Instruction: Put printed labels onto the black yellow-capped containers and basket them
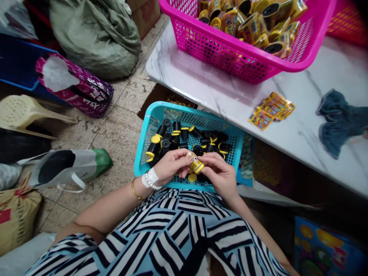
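Note:
Above the near side of a turquoise basket (142,142), both hands meet on a small cylinder with a yellow printed label (196,165). My left hand (171,165), with a white band and a beaded bracelet at the wrist, pinches its upper left side. The fingers of my right hand (220,172) close on it from the right. How far the label wraps round the cylinder is hard to make out. Inside the basket lie several black cylinders with yellow ends (176,126), tumbled in all directions; my hands cover some of them.
On the marble-patterned table (198,71) stands a pink basket (230,65) full of yellow-labelled clear containers (253,28). Printed yellow stickers (271,109) lie near the table's edge, with a small denim garment (339,120) at right. Bags and a cream stool (21,109) crowd the left floor.

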Available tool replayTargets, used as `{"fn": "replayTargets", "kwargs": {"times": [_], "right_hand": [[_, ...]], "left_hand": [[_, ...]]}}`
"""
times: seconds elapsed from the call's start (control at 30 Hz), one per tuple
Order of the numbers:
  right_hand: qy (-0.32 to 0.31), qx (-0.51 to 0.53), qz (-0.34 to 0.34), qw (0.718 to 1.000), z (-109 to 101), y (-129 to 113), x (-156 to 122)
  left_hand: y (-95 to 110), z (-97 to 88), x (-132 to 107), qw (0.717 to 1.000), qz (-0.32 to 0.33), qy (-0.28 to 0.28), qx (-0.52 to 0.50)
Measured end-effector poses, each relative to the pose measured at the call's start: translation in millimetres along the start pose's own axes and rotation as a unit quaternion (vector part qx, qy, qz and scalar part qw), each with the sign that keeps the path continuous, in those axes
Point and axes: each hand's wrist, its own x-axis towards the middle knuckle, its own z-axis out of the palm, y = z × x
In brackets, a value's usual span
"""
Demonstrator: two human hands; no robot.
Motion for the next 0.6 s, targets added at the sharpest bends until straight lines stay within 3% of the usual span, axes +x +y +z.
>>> {"fn": "replayTargets", "kwargs": {"times": [0.17,0.33,0.4,0.53,0.6], "right_hand": [[0.038,0.052,0.086,0.994,2.9,4.4,-3.0],[0.034,0.027,0.042,0.998,2.7,5.4,-4.3],[0.036,0.042,0.056,0.997,1.9,4.5,-3.4],[0.039,0.112,0.132,0.984,2.5,6.1,0.2],[0.042,0.136,0.134,0.981,3.4,7.6,1.9]], "left_hand": [[3.4,-0.3,-0.7,0.995,0.067,0.036,0.064],[9.8,-3.0,0.1,0.981,0.101,0.053,0.159],[10.9,-1.5,-0.2,0.961,0.151,0.051,0.225],[12.8,3.1,0.6,0.895,0.284,0.022,0.344],[15.0,3.8,3.2,0.896,0.288,0.01,0.339]]}}
